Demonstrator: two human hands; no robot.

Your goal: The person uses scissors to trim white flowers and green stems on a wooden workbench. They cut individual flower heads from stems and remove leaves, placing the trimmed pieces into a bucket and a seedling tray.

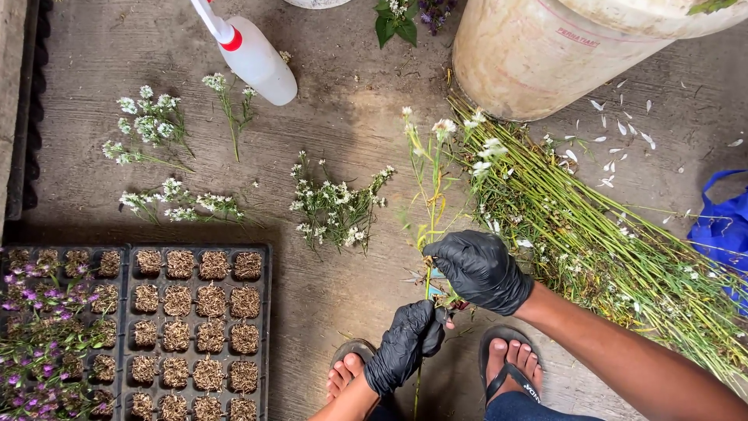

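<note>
A thin flower stem [429, 195] with small white blooms was gripped low down by the right hand [479, 270], which was gloved in black and closed around it, while the stalk ran up and away from the fingers. Just below and touching it, the left hand [405, 343], also in a black glove, was clenched on a small cutting tool [442, 315] whose form could not be made out clearly, held against the base of the stem. Beyond the right hand and out to its right, a long heap of green stalks [600, 249] was spread across the concrete floor [343, 101], reaching up to a pale bucket [530, 54]. Above the left hand a loose cluster of white sprigs [335, 210] was laid, and farther off a white spray bottle [253, 54]. To the left of the left hand a black seedling tray [269, 327] was set, filled with plugs.
</note>
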